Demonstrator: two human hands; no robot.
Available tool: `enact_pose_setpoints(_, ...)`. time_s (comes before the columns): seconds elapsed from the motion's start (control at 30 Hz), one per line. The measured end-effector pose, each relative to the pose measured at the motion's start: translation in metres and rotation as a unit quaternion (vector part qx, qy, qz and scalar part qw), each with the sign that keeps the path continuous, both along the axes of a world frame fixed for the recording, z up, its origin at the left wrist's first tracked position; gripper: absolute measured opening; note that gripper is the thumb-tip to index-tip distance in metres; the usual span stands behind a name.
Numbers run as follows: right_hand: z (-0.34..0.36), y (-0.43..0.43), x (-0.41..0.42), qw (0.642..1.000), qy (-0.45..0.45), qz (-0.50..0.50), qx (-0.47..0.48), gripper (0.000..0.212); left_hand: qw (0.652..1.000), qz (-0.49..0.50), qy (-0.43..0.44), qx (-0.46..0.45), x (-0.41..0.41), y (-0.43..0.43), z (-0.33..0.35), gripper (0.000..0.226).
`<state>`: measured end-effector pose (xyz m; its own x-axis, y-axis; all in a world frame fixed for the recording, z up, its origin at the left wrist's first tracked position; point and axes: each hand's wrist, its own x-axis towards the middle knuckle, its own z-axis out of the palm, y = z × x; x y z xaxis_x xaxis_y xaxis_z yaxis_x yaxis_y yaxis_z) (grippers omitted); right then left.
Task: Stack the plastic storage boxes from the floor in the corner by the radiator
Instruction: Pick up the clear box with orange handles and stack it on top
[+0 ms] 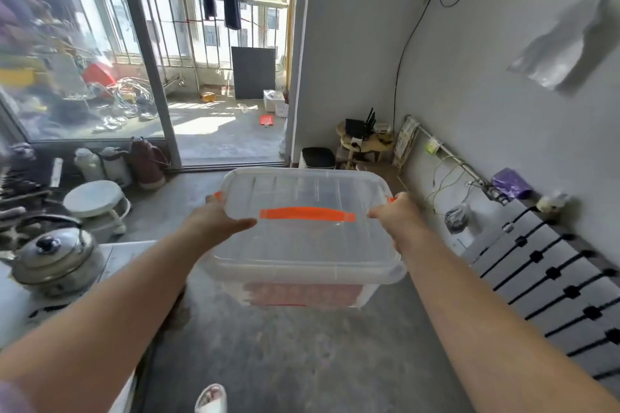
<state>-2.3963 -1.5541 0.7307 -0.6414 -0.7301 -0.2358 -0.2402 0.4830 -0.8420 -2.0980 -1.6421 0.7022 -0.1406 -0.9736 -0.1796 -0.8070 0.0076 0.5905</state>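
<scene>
The box hangs in the air dead ahead at 12 o'clock, clear of the floor, carried level between both hands. The left hand clamps the box's 9 o'clock end, thumb flat on the lid and fingers wrapped under the rim by the orange clip. The right hand clamps the 3 o'clock end the same way, its fingers mostly hidden behind the rim. The box's long axis runs 9 to 3, square across the body, and the orange handle lies along that same line. Something red shows through the near wall, so the box likely has some weight.

The radiator runs along the wall at 3 to 4 o'clock, just beside the right forearm. The corner past its far end sits at about 1 o'clock, where a stool and a bin stand. No other box shows there, so I cannot tell where the stack begins.

The right hand is the nearer one to the radiator, so the carry probably swings toward 1 to 2 o'clock with that end leading.
</scene>
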Motion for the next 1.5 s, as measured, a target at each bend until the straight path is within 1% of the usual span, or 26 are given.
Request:
enact_pose_setpoints(0.17,-0.007,-0.117,0.002,0.998,-0.031,-0.048,0.005,0.070,0.999,-0.039,-0.023,-0.007,-0.006,-0.132,0.004,0.097)
enact_pose_setpoints(0.27,-0.004,-0.165,-0.004,0.997,-0.039,-0.069,0.007,0.071,0.998,-0.065,-0.013,-0.016,-0.016,-0.193,0.011,0.099)
enact_pose_setpoints(0.33,-0.003,-0.204,-0.013,0.995,-0.042,-0.090,0.015,0.071,0.997,-0.075,-0.026,-0.013,-0.027,-0.248,0.017,0.099)
enact_pose_setpoints(0.43,-0.006,-0.245,-0.030,0.994,-0.042,-0.101,0.023,0.070,0.996,-0.080,-0.032,0.001,-0.052,-0.305,0.017,0.098)
enact_pose_setpoints(0.63,-0.020,-0.339,-0.098,0.990,-0.023,-0.138,0.027,0.063,0.995,-0.094,-0.041,0.019,-0.135,-0.415,0.003,0.099)
enact_pose_setpoints(0.77,-0.024,-0.400,-0.149,0.989,-0.040,-0.140,0.034,0.060,0.994,-0.094,-0.051,0.021,-0.185,-0.478,0.001,0.098)
enact_pose_setpoints(0.87,-0.017,-0.452,-0.195,0.989,-0.041,-0.137,0.039,0.064,0.995,-0.084,-0.048,0.028,-0.228,-0.530,0.008,0.100)
enact_pose_setpoints(0.93,-0.012,-0.482,-0.220,0.989,-0.035,-0.139,0.032,0.069,0.995,-0.091,-0.042,0.028,-0.255,-0.560,0.013,0.100)
enact_pose_setpoints(1.03,-0.012,-0.520,-0.253,0.986,-0.033,-0.157,0.032,0.076,0.993,-0.103,-0.045,0.023,-0.290,-0.598,0.013,0.099)
enact_pose_setpoints(1.1,-0.017,-0.545,-0.276,0.984,-0.039,-0.173,0.029,0.076,0.992,-0.114,-0.049,0.028,-0.314,-0.627,0.008,0.098)
enact_pose_setpoints(1.3,-0.032,-0.596,-0.323,0.970,-0.059,-0.237,0.015,0.070,0.980,-0.190,-0.052,0.034,-0.386,-0.712,-0.006,0.090)
enact_pose_setpoints(1.4,-0.038,-0.624,-0.345,0.960,-0.061,-0.275,0.004,0.068,0.972,-0.224,-0.049,0.047,-0.427,-0.764,-0.010,0.097)
enact_pose_setpoints(1.5,-0.042,-0.642,-0.360,0.944,-0.057,-0.324,0.002,0.066,0.961,-0.269,-0.017,0.067,-0.469,-0.808,-0.011,0.095)
